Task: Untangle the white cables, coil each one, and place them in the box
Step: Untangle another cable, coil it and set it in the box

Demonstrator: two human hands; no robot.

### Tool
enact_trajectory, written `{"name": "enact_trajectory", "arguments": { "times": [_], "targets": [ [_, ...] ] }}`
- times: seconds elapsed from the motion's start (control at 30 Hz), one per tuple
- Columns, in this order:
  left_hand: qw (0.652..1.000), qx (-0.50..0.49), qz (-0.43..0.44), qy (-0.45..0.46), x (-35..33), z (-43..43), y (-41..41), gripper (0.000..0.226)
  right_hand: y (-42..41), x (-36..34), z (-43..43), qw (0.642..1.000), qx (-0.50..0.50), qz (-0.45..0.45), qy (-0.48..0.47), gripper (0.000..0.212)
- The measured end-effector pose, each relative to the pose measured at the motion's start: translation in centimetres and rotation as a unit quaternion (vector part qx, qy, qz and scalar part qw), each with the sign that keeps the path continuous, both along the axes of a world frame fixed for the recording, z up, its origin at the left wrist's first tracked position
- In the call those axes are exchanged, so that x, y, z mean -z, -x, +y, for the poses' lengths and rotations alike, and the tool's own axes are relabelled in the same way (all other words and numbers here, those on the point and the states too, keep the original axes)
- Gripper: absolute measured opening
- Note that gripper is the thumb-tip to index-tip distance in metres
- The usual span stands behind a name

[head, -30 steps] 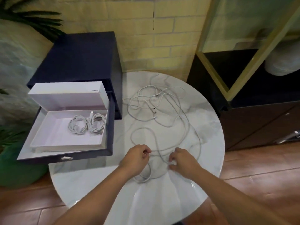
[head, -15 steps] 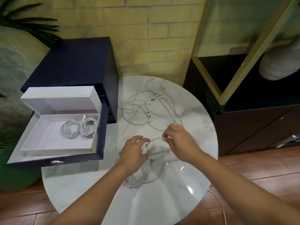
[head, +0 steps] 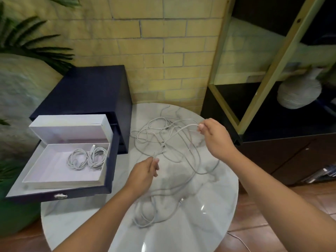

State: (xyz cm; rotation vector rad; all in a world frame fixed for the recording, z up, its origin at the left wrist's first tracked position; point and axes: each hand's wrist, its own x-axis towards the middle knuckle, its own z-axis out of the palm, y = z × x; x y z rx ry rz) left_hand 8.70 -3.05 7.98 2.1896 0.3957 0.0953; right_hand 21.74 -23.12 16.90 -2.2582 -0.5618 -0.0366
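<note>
Head view: a cable [head: 180,131] is being pinched by the right hand [head: 214,137] and left hand [head: 145,171]; knots could be tightened by pulling

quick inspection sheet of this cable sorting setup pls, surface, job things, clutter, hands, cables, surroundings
surface: round marble table, glossy.
job's things: white box open in the dark cabinet's drawer, two coiled cables inside.
clutter: nothing seen.
grippers: left hand pinches a cable end; right hand pinches a strand, lifted off the table.
cables: tangled white cables spread across the table; one cable lies on the floor.
surroundings: brick wall, shelf unit with a pale vase, plant.
</note>
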Motion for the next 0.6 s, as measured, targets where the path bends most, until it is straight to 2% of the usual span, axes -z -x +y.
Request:
{"name": "enact_trajectory", "arguments": {
  "times": [0.1,0.13,0.23,0.3,0.37,0.43,0.53,0.6],
  "targets": [
    [0.998,-0.019,-0.015,0.065,-2.2,-0.4,-0.8,0.041,-0.3,-0.3,-0.6,0.994,-0.004,-0.059,0.093,0.015],
    [0.997,-0.017,-0.022,0.070,-3.0,-0.6,-1.1,0.042,-0.1,-0.5,-0.6,0.989,-0.011,-0.096,0.113,0.020],
    [0.998,0.001,-0.050,0.044,-5.4,-1.4,-2.0,0.042,0.8,-1.0,-0.2,0.965,-0.061,-0.212,0.139,0.061],
    [0.997,0.020,-0.063,0.032,-6.6,-1.8,-2.4,0.041,1.2,-1.2,0.2,0.941,-0.097,-0.278,0.168,0.067],
    [0.996,0.045,-0.069,0.022,-7.4,-2.2,-2.5,0.041,1.1,-1.4,0.4,0.919,-0.127,-0.324,0.183,0.059],
    [0.995,0.066,-0.070,0.024,-8.0,-2.4,-2.5,0.041,0.7,-1.6,0.6,0.912,-0.156,-0.341,0.167,0.041],
    [0.993,0.087,-0.073,0.040,-9.0,-2.5,-2.5,0.040,0.3,-1.9,0.7,0.925,-0.195,-0.305,0.113,0.015],
    [0.991,0.094,-0.076,0.055,-9.8,-2.5,-2.7,0.039,0.2,-2.3,0.7,0.932,-0.196,-0.290,0.096,0.012]
  ]
}}
